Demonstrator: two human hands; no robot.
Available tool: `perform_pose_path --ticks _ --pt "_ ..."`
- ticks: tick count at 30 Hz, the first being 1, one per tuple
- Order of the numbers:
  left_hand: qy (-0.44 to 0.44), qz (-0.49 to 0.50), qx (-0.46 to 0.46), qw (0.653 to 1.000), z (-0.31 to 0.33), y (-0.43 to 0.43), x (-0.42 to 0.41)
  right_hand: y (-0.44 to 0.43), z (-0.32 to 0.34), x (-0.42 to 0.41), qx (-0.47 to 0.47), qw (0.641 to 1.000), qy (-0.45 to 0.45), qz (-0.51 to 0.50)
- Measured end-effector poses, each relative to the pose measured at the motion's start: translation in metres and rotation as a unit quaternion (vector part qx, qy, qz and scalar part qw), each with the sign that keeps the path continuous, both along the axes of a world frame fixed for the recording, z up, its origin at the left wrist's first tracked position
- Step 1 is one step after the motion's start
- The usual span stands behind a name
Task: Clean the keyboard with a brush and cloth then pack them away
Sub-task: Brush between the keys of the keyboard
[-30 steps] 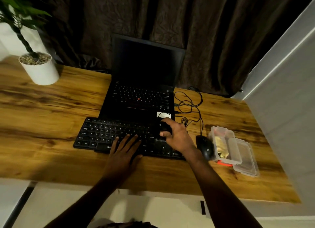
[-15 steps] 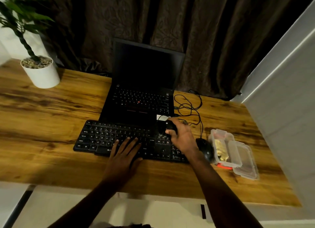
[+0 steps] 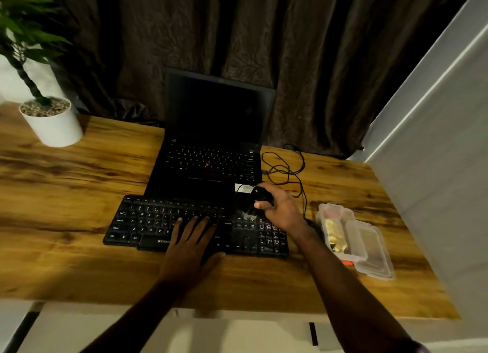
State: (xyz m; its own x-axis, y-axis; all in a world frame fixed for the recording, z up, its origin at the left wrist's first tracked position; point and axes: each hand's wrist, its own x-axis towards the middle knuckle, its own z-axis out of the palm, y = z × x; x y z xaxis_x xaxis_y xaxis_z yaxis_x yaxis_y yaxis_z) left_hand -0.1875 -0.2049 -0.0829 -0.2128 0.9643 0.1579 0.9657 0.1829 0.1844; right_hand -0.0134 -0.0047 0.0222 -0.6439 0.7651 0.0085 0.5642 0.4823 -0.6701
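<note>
So, the right hand (image 3: 281, 210) has its fingers and thumb curled round a stubby black brush (image 3: 261, 194). The pale bristle end is down on the black keyboard (image 3: 148, 220), up near the top of its right-hand key block. The left hand (image 3: 190, 247) lies flat on the middle of the keyboard, palm at the front edge and fingers straight and a bit spread across the keys.

The keyboard sits on a wooden desk (image 3: 66, 194), right in front of an open laptop (image 3: 211, 162) with a dark screen. Just right of the right wrist there's a clear plastic box (image 3: 333, 212) with its lid (image 3: 375, 255) off beside it. Something yellowish (image 3: 333, 233) is inside, might be the cloth, honestly can't tell. A black cable (image 3: 290, 167) loops behind the hand, and a white plant pot (image 3: 52, 125) sits at far left.
</note>
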Motion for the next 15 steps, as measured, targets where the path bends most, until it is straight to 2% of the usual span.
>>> perform_pose_path --ticks 10,15 --pt "-0.023 0.013 0.008 1.000 -0.003 -0.001 -0.001 0.034 0.006 0.035 0.023 0.996 -0.087 -0.007" --pt "-0.020 0.007 0.023 1.000 -0.003 -0.002 -0.001 0.017 0.004 0.017 0.020 1.000 -0.014 -0.008"
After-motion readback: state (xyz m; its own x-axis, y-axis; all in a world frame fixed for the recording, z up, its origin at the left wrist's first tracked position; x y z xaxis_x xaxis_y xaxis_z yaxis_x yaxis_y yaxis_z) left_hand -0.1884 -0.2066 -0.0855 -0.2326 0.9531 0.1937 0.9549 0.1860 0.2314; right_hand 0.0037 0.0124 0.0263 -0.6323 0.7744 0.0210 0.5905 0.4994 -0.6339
